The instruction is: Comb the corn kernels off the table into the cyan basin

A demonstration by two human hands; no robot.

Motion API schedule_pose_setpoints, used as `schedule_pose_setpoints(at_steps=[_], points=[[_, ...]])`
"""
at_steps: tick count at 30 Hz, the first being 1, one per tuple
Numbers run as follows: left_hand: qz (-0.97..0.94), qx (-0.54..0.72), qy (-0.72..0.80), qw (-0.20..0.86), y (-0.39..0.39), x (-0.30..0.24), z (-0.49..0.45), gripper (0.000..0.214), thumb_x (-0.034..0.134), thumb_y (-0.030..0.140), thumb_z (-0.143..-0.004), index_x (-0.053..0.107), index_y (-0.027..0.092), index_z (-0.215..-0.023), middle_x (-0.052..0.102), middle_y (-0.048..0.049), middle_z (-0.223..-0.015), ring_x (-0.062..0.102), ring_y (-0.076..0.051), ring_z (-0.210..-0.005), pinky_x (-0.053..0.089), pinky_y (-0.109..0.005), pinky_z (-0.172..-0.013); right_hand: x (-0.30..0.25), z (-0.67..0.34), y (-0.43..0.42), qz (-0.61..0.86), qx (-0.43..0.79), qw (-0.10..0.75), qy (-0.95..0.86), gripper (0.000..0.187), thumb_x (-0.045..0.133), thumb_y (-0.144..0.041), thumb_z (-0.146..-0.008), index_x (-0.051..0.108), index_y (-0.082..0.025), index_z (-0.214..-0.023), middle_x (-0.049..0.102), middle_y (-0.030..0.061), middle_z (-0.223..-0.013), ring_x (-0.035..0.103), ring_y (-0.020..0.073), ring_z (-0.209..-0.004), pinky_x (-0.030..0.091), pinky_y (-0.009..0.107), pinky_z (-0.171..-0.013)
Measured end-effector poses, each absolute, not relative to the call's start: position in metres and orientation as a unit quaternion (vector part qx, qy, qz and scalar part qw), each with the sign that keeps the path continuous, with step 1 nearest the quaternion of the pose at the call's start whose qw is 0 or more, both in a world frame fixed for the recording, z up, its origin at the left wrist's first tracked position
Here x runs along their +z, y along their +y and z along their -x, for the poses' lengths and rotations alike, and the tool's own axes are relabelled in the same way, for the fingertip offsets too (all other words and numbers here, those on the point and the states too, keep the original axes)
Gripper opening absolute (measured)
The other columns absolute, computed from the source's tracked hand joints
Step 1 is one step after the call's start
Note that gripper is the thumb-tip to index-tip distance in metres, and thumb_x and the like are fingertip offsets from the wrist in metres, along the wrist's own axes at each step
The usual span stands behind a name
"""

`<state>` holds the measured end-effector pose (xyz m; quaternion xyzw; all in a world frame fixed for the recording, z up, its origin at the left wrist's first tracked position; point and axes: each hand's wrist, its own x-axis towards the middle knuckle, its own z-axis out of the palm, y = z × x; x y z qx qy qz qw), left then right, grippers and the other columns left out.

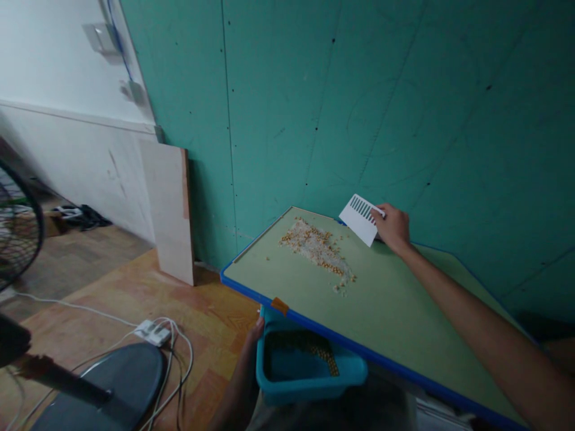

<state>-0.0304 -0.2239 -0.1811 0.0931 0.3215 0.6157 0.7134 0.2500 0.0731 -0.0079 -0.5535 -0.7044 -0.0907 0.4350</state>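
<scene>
My right hand [392, 227] grips the end of a white, flat slotted piece [358, 220] and holds it tilted near the table's wall-side edge. To its left, a pile of yellow beans [330, 267] mixed with pale rice-like grains [309, 242] lies spread on the green tabletop [390, 305]. Below the table's front edge is a turquoise plastic basin [309, 392] with some beans inside. My left hand [251, 347] holds the basin's left side, thumb at the rim; its other fingers are mostly hidden.
The table's blue edging [251, 291] carries a patch of brown tape [280, 306]. A green wall [278, 120] stands right behind. On the floor at left are a fan base [117, 383], a power strip [153, 333] with cables, and a leaning board [168, 215].
</scene>
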Motion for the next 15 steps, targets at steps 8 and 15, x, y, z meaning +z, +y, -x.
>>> schedule_pose_setpoints(at_steps=[8, 15], points=[[-0.068, 0.607, 0.341, 0.715, -0.225, -0.183, 0.029, 0.073, 0.065, 0.049, -0.086, 0.048, 0.018, -0.15, 0.075, -0.0133, -0.125, 0.066, -0.039, -0.121, 0.043, -0.058, -0.112, -0.037, -0.261, 0.091, 0.566, -0.02, 0.459, -0.684, 0.024, 0.062, -0.033, -0.085, 0.075, -0.016, -0.097, 0.078, 0.0142, -0.092, 0.071, 0.0254, -0.079, 0.05, 0.035, -0.074], [-0.049, 0.595, 0.375, 0.709, -0.242, -0.16, 0.025, 0.072, 0.063, 0.054, -0.087, 0.049, 0.02, -0.149, 0.075, -0.0124, -0.128, 0.066, -0.037, -0.121, 0.044, -0.055, -0.112, -0.057, -0.261, 0.07, 0.563, 0.08, 0.496, -0.656, 0.025, 0.065, -0.036, -0.077, 0.074, -0.016, -0.087, 0.078, 0.0126, -0.087, 0.072, 0.0265, -0.079, 0.054, 0.035, -0.069]])
